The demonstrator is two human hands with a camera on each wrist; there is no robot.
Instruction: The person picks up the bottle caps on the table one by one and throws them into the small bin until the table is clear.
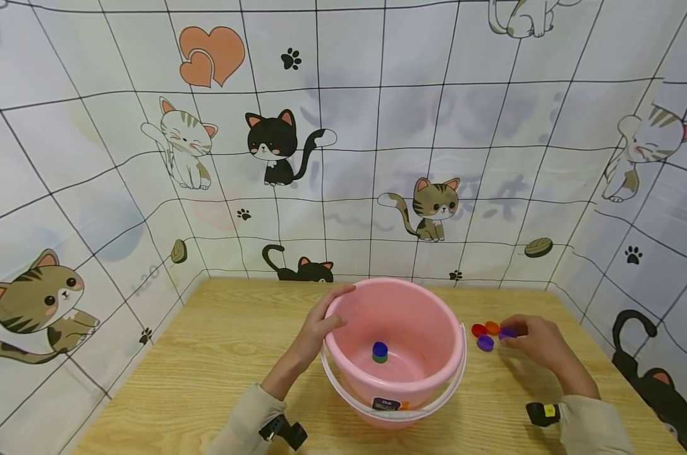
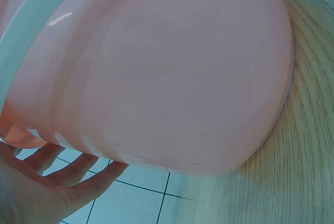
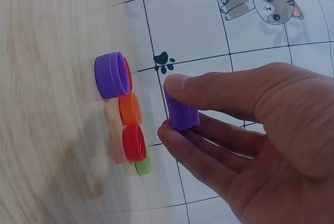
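Observation:
A pink bucket [image 1: 397, 395] with a white handle stands on the table, and my left hand [image 1: 315, 328] grips its left rim, thumb inside. In the left wrist view the fingers [image 2: 99, 179] of that hand lie along the bucket's outer wall [image 2: 182, 72]. Inside, on the bottom, a dark blue cap [image 1: 380, 348] sits on a green one. To the right of the bucket, my right hand [image 1: 539, 344] pinches a purple bottle cap [image 3: 181, 112] between thumb and fingers. Beside it lie another purple cap [image 3: 110, 75], an orange cap [image 3: 130, 110], a red cap [image 3: 134, 143] and a light green cap [image 3: 143, 161].
The wooden table [image 1: 224, 354] ends at a white gridded cloth wall [image 1: 349, 126] printed with cats, which also runs along both sides. The bucket's white handle [image 1: 397, 415] hangs down at its front. Part of another red cap [image 3: 129, 72] shows behind the purple one.

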